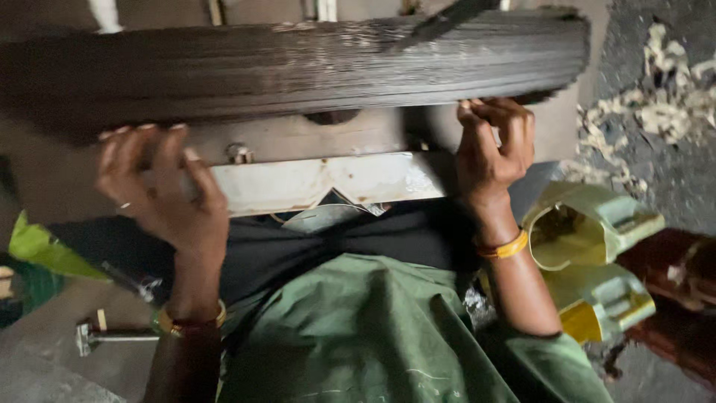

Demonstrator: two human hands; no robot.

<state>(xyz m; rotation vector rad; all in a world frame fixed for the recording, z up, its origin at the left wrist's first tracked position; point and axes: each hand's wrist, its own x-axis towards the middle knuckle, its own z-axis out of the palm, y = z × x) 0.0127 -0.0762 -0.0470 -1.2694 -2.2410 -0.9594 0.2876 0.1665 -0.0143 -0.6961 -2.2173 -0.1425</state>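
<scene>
We are gripping the thick stack of dark sheets (298, 63) from below with both our left hand (160, 186) and right hand (494, 145), holding it raised above the metal bracket (321, 183), not yet set down

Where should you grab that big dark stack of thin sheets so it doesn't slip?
Probably from underneath, near both ends, as the left hand and right hand do now. The stack of sheets is long and flat, so fingers curled under its lower edge keep it level.
</scene>
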